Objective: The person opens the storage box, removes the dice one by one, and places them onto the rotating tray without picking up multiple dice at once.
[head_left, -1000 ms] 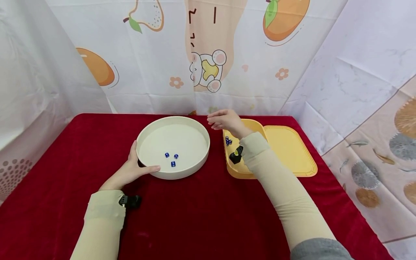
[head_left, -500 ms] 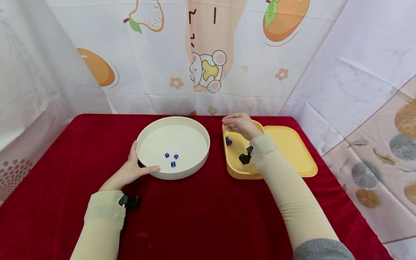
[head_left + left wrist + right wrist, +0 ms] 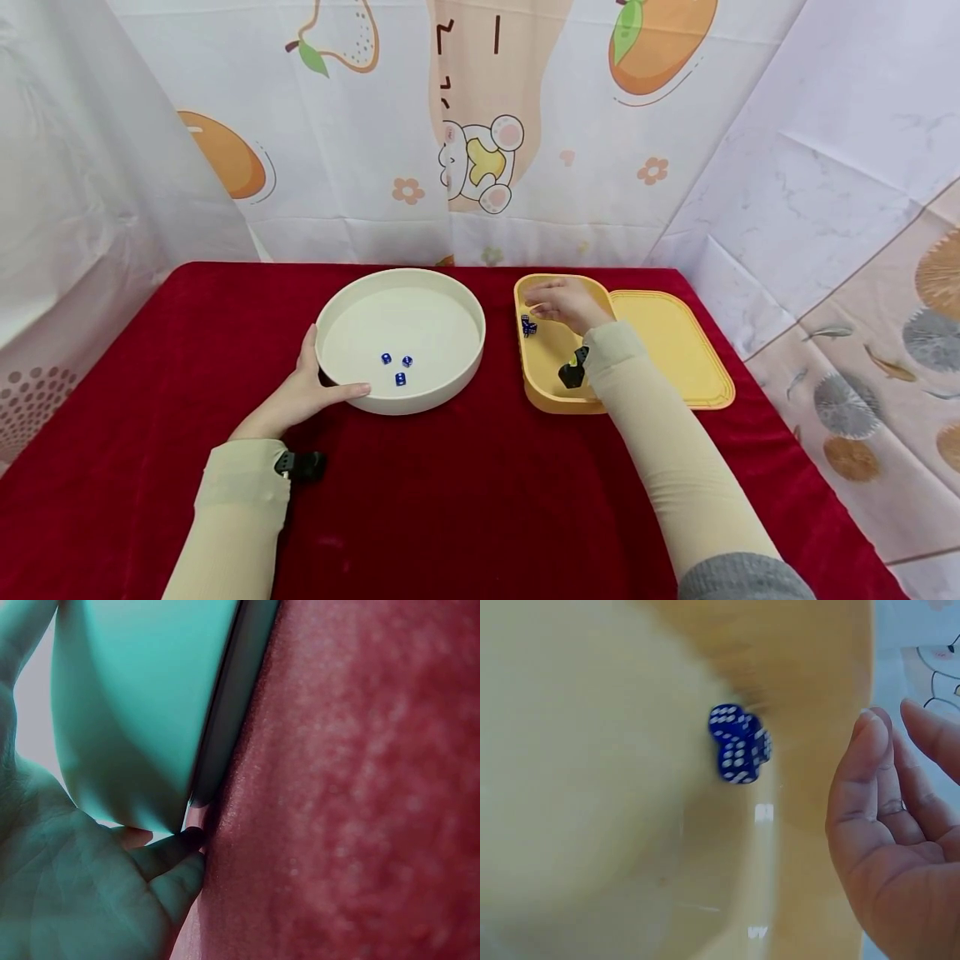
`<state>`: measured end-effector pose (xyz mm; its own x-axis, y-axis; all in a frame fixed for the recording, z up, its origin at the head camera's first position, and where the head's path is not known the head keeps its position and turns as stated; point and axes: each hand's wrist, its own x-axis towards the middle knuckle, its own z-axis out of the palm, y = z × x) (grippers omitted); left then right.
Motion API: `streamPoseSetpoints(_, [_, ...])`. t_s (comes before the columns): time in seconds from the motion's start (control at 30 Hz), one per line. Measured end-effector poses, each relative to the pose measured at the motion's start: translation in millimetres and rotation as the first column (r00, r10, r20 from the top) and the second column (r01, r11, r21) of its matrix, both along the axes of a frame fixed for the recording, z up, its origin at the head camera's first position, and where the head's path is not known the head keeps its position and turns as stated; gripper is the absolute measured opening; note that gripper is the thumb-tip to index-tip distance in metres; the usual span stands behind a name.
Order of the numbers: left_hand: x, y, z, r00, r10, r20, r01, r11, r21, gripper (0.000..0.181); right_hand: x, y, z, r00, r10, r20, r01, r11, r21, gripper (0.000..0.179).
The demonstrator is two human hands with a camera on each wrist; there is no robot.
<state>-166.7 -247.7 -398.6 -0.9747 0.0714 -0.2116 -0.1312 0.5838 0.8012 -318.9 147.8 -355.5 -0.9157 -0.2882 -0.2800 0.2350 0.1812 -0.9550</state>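
My left hand (image 3: 296, 396) grips the left side of a round cream tray (image 3: 408, 312), thumb by the front rim. In the left wrist view, the fingers (image 3: 171, 855) curve round the tray wall (image 3: 142, 697), close to the cloth. Three blue dice (image 3: 401, 379) lie apart on the tray floor. Over a yellow box (image 3: 558, 406) hovers my right hand (image 3: 564, 303), its fingers loosely bent. Against the box's left wall sits a cluster of blue dice (image 3: 528, 327). The right wrist view has these white-dotted dice (image 3: 736, 746) apart from the hand (image 3: 900, 832), between whose fingers nothing shows.
A flat yellow lid (image 3: 678, 350) lies right of the box. Red cloth (image 3: 450, 492) covers the table. A printed white curtain (image 3: 360, 167) hangs along the back edge, and more curtain (image 3: 847, 275) closes the right side.
My right hand has moved right from the gap between tray and box, then down over the box. The left hand, the tray and the dice stay where they were.
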Motion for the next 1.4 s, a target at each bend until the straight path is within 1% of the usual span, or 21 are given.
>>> streamPoseSetpoints(0.2, [0.5,0.1,1.4,1.000,0.003,-0.003,-0.003,1.000,0.003,0.136,-3.5,5,-10.3,1.000,0.007,0.005,-0.008,1.000,0.027,0.031])
streamPoseSetpoints(0.33, [0.6,0.2,1.1,1.000,0.003,-0.004,-0.003,1.000,0.004,0.136,-6.0,7,-17.3,1.000,0.001,0.028,-0.002,1.000,0.018,0.026])
streamPoseSetpoints(0.53, [0.1,0.4,-0.3,1.000,0.004,-0.001,-0.004,1.000,0.002,0.137,-4.7,8,-25.1,0.999,0.004,0.049,-0.005,1.000,0.012,0.034])
streamPoseSetpoints(0.87, [-0.1,0.6,0.7,1.000,0.003,0.008,-0.003,1.000,0.000,0.136,-3.8,3,-32.4,0.997,-0.010,0.073,0.008,0.999,0.031,0.036])
streamPoseSetpoints(1.07, [0.2,0.0,1.2,1.000,0.001,0.005,-0.001,1.000,-0.005,0.136,-4.9,2,-32.9,0.995,-0.035,0.092,0.031,0.999,0.042,0.037])
streamPoseSetpoints(1.4, [0.0,-0.2,0.9,1.000,0.003,0.005,-0.003,1.000,0.007,0.136,-5.7,3,-34.0,0.995,-0.024,0.092,0.018,0.998,0.060,0.040])
